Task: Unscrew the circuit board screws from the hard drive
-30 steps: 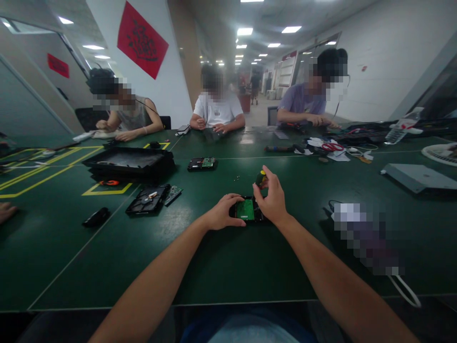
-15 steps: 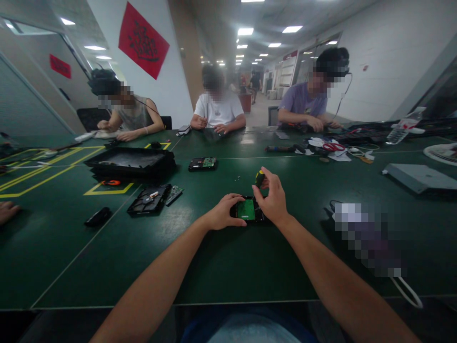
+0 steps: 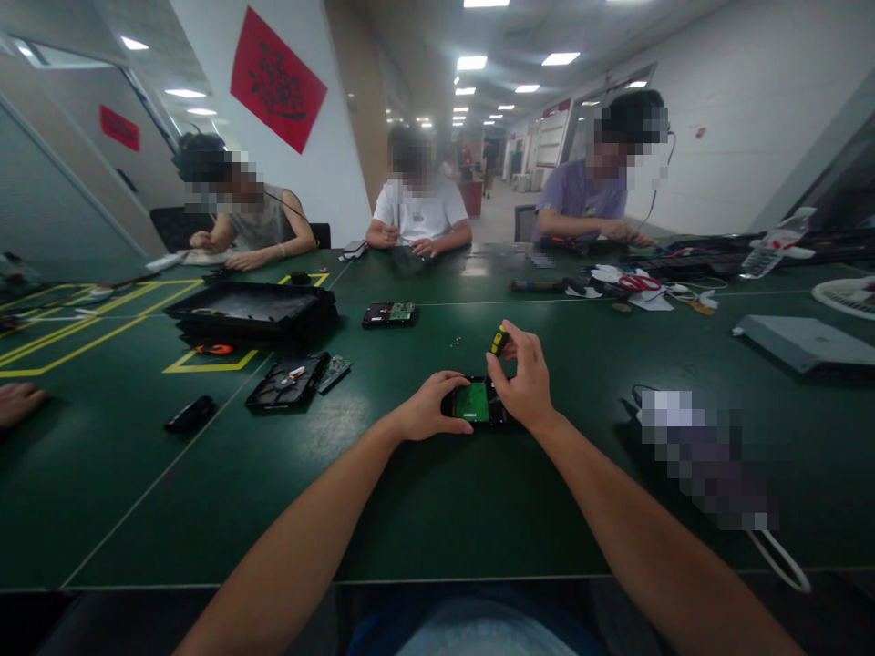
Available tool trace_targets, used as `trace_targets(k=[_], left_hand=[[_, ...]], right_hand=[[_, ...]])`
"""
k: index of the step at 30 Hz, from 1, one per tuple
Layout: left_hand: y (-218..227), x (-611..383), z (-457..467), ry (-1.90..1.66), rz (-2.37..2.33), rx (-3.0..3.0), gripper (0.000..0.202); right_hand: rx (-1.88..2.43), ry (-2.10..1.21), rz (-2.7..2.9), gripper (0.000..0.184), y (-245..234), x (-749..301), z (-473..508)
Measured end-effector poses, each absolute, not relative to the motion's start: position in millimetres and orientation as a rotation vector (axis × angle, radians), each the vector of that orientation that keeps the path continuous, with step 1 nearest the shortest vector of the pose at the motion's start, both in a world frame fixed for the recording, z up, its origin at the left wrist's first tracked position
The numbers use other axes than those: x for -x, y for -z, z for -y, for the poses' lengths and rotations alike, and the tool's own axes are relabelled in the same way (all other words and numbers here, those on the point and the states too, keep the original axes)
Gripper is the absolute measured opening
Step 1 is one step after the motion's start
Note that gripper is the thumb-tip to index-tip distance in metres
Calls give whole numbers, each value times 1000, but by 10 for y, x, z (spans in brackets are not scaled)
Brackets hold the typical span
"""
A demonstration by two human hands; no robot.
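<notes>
A hard drive [image 3: 473, 401] with a green circuit board facing up lies on the green table before me. My left hand [image 3: 432, 407] grips its left end, thumb along the near edge and fingers over the far one. Between the thumb and fingers of my right hand [image 3: 523, 378] is a yellow and black screwdriver [image 3: 499, 341], held upright over the drive's right part. The hand hides its shaft and tip. Just beyond the drive lie several tiny screws [image 3: 457, 342].
Left of me are an opened drive casing [image 3: 287, 381], a loose circuit board [image 3: 334, 374], a black tray [image 3: 252, 312] and a black object [image 3: 190, 415]. Another hard drive [image 3: 389, 313] lies farther back. A grey metal box [image 3: 807, 342] stands right. Three people sit opposite; another person's hand [image 3: 19, 403] shows at left.
The screwdriver handle has turned slightly in my right hand, showing more yellow. My left hand keeps its hold on the hard drive. The view has shifted very slightly.
</notes>
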State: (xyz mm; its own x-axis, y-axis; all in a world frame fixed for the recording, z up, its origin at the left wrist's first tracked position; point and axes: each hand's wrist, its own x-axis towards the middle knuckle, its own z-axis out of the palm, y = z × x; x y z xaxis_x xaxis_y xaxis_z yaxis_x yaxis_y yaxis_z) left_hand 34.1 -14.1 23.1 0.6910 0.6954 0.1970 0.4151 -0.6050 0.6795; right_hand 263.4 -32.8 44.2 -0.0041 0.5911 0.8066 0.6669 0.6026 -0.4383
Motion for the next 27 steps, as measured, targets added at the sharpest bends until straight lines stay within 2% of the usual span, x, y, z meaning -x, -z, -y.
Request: trace_targets(k=[27], left_hand=[[-208, -340, 127, -611, -830, -2288, 86]], right_hand=[[1014, 97, 1648, 62, -394, -2642, 300]])
